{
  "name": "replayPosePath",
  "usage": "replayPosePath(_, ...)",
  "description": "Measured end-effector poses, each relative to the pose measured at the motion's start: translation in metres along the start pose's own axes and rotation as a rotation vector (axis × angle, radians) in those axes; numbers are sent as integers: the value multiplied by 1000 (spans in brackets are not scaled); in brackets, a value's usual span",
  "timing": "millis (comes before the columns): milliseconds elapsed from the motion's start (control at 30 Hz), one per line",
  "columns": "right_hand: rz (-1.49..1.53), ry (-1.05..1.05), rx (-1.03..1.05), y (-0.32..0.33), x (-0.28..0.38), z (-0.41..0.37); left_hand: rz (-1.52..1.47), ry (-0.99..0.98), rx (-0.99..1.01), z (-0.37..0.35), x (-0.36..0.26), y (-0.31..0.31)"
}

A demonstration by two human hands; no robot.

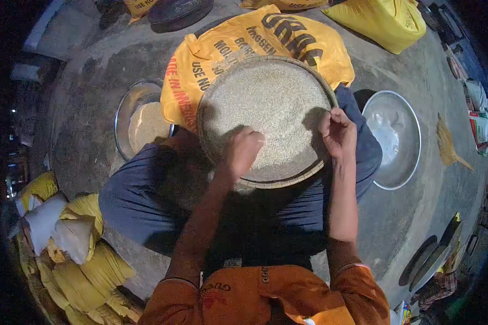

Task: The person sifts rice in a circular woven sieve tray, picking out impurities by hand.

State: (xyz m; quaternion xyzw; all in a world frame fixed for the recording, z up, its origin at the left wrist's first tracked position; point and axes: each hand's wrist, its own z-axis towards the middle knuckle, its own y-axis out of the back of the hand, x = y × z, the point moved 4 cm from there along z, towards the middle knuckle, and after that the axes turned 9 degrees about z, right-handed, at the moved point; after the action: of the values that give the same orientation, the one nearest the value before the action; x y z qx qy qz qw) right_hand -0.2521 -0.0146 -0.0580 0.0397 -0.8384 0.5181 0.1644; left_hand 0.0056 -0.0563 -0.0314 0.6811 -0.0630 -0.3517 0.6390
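A round woven winnowing tray (pixel 279 184) rests over my lap, spread with pale grain (pixel 271 97) that looks like rice. My left hand (pixel 245 149) is low over the grain, left of the tray's middle, with its fingers pinched together and a small light speck at the tips. At the tray's right rim is my right hand (pixel 340 134), its fingers curled in toward the thumb. I cannot tell what, if anything, sits between those fingertips. The tray's far side overlaps a yellow printed sack (pixel 179 81).
A metal basin (pixel 171 130) with tan grain stands to the left. On the right are a shiny metal basin (pixel 419 141) and a small straw broom (pixel 448 142). Filled yellow sacks (pixel 385 24) lie at the back right, and more sacks (pixel 87 276) are piled at the lower left.
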Motion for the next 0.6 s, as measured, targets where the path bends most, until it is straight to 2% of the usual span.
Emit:
replayPosePath(133,-169,43,24,-4,-6,1,-58,27,-58,3,17,6)
replayPosePath(333,-331,69,36,-18,-10,-3,-80,38,-98,34,-6,15)
replayPosePath(400,-350,70,32,-16,-9,-1,-169,11,15,37,-13,-2)
replayPosePath(600,-297,32,22,-19,-11,-2,-49,17,54,28,-20,-7)
